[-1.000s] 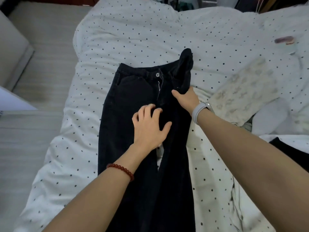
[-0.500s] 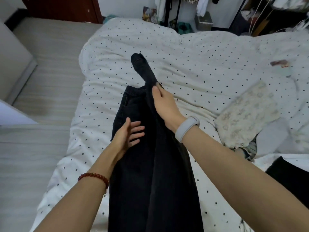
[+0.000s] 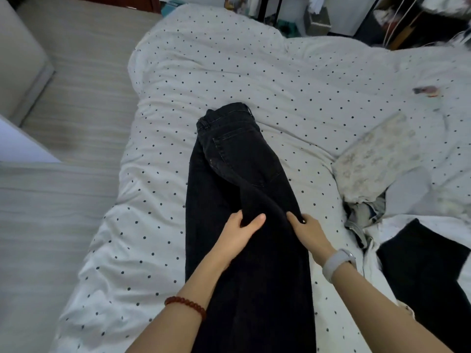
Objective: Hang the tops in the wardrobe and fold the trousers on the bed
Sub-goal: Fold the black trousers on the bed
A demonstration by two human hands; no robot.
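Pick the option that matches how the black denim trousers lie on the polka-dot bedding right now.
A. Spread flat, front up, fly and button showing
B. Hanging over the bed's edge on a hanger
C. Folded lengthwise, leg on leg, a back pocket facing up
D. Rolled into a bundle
C: the black denim trousers lie as one narrow strip with a stitched back pocket on top, while the left hand and right hand grip the fabric.
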